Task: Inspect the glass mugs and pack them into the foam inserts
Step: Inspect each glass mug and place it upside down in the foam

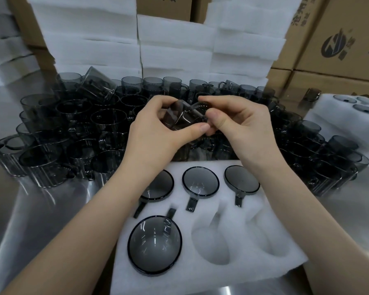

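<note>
Smoky grey glass mug sits tilted between my hands above the white foam insert: my left hand curls around its body, my right hand pinches its handle. Four mugs fill pockets below. Brown cardboard cartons carry Chinese print I cannot read.

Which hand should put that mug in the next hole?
Probably the right hand. Both hands hold the mug, but the two empty holes sit on the right side of the foam tray, below the right hand. The left hand is above filled spots.
</note>
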